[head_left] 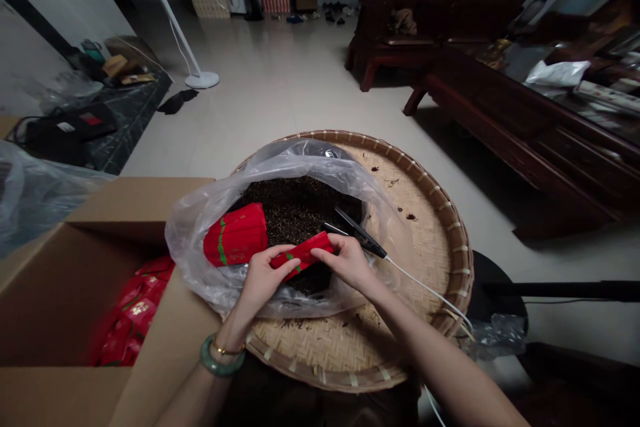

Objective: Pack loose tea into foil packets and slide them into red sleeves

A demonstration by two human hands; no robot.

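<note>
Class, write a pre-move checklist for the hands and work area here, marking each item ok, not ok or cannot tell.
1. Left hand grips one end of the held red packet: ok.
2. Right hand grips its other end: ok.
3. Clear plastic bag open, its dark loose contents in view: ok.
4. Woven tray free of stray pieces: not ok; dark bits lie on it.
5. Black tool with the white cord switched off and cool: cannot tell.
6. Held red packet sealed: cannot tell; fingers cover parts of it.
</note>
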